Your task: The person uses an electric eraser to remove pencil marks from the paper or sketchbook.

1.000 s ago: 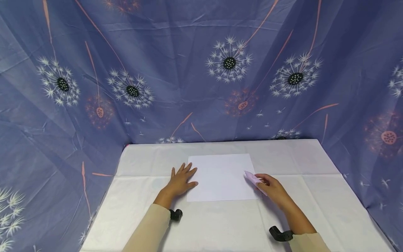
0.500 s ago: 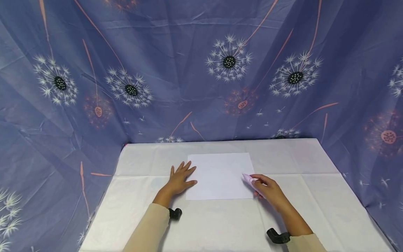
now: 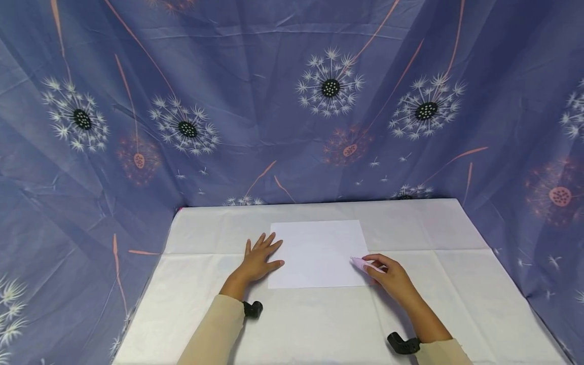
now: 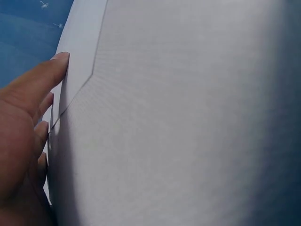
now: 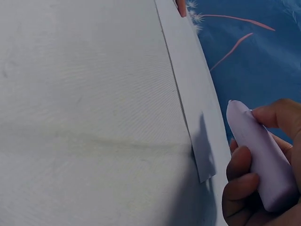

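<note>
A blank white sheet of paper (image 3: pixel 319 248) lies flat on the white-covered table. My left hand (image 3: pixel 256 259) rests on its left edge with the fingers spread; the thumb (image 4: pixel 54 70) touches the sheet in the left wrist view. At the right edge, my right hand (image 3: pixel 391 275) grips a pale lavender, elongated tool (image 3: pixel 363 264) between thumb and fingers. In the right wrist view, the tool (image 5: pixel 263 155) has a thick, smooth, rounded body and a small nub at its narrow end. That end points left over the paper, and its exact kind is unclear.
A white cloth with fold creases (image 3: pixel 319 324) covers the table. Behind and beside it hangs a blue curtain (image 3: pixel 255 101) with dandelion prints. Black camera mounts sit on both wrists, the left mount (image 3: pixel 253 309) and the right mount (image 3: pixel 403 343).
The right hand has turned the lavender tool lower and flatter, its tip shifting toward me and slightly left over the paper. The left hand stays spread on the sheet. The head view has drifted slightly.
</note>
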A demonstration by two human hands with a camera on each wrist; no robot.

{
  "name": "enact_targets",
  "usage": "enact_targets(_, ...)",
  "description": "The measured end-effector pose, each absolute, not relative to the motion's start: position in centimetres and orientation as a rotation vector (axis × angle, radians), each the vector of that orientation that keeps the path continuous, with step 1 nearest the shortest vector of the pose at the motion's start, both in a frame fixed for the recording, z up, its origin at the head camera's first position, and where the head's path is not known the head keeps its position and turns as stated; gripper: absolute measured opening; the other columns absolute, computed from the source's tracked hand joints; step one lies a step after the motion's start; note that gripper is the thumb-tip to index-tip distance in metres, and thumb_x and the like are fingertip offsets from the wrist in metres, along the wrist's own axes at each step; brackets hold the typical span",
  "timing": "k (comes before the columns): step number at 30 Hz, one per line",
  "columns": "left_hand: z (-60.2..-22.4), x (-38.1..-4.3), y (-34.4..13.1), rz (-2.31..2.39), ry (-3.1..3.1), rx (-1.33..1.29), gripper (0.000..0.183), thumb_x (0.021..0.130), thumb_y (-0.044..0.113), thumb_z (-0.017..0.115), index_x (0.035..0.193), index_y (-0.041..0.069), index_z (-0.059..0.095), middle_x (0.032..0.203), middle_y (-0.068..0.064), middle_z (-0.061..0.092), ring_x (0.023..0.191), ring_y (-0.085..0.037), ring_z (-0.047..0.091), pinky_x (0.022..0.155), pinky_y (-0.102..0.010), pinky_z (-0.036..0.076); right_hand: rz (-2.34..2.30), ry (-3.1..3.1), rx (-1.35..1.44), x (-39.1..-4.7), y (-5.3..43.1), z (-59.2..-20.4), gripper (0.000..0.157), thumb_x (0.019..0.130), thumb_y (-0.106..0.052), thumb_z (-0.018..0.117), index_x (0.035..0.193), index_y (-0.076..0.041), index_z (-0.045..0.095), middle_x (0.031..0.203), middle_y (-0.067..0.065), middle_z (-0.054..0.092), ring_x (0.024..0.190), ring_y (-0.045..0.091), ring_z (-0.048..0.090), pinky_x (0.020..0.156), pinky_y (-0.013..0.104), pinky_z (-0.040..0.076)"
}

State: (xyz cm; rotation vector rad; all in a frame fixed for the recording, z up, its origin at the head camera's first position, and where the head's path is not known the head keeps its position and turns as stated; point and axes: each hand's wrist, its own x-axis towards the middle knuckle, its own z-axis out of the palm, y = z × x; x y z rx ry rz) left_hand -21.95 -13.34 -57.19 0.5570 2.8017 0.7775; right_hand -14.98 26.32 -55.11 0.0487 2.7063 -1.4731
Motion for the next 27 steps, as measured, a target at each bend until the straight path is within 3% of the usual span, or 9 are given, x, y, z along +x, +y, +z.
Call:
enact_targets(8, -57.3, -22.0, -13.4, 0.791, 2.801, 0.561, 0.067, 0.097, 0.049, 0.063, 0.156, 0.025, 0.042, 0.170, -0.002, 0.021, 0.160, -0.033, 0.009, 0.124, -0.067, -0.008, -1.300, 2.890, 0.029, -14.7, 26.1, -55.2, 0.022, 0.091, -0.021, 0.075, 0.112, -0.015, 0.075, 0.093, 0.004, 0.066, 0.083, 0.010, 0.056, 0.067, 0.022, 0.046)
enact_targets(27, -57.0, -22.1, -13.4, 0.779, 2.773, 0.545, 0.067, 0.097, 0.047, 0.063, 0.156, 0.025, 0.041, 0.170, -0.001, 0.020, 0.160, -0.032, 0.008, 0.124, -0.067, -0.009, -1.221, 2.879, 0.005, -14.6, 24.6, -54.9, 0.016, 0.091, -0.018, 0.076, 0.105, -0.013, 0.077, 0.085, 0.002, 0.061, 0.080, 0.013, 0.052, 0.066, 0.023, 0.043)
